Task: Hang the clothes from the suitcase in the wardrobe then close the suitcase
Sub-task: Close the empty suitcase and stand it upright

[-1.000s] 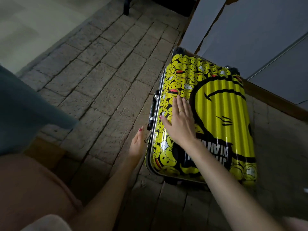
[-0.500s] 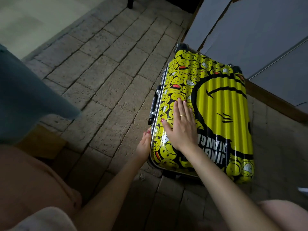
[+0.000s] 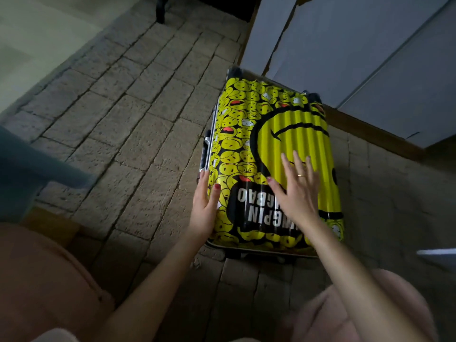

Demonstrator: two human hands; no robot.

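Observation:
A yellow hard-shell suitcase (image 3: 249,134) printed with smiley faces lies flat and closed on the brick floor. My right hand (image 3: 297,191) lies on its ribbed lid, fingers straight and spread, a ring on one finger. My left hand (image 3: 204,206) rests against the suitcase's left edge, just below its black side handle (image 3: 206,154), with the thumb on the lid and the fingers straight along the side. No clothes are in view.
Pale wardrobe doors (image 3: 370,58) with a wooden base stand right behind the suitcase. A blue-grey piece of furniture (image 3: 27,174) juts in at the left. A dark furniture leg (image 3: 160,11) stands at the top. My knees fill the lower corners.
My right hand slid from the lid's left part toward its middle. My left hand rose from the floor beside the suitcase onto its left edge. The view moved closer.

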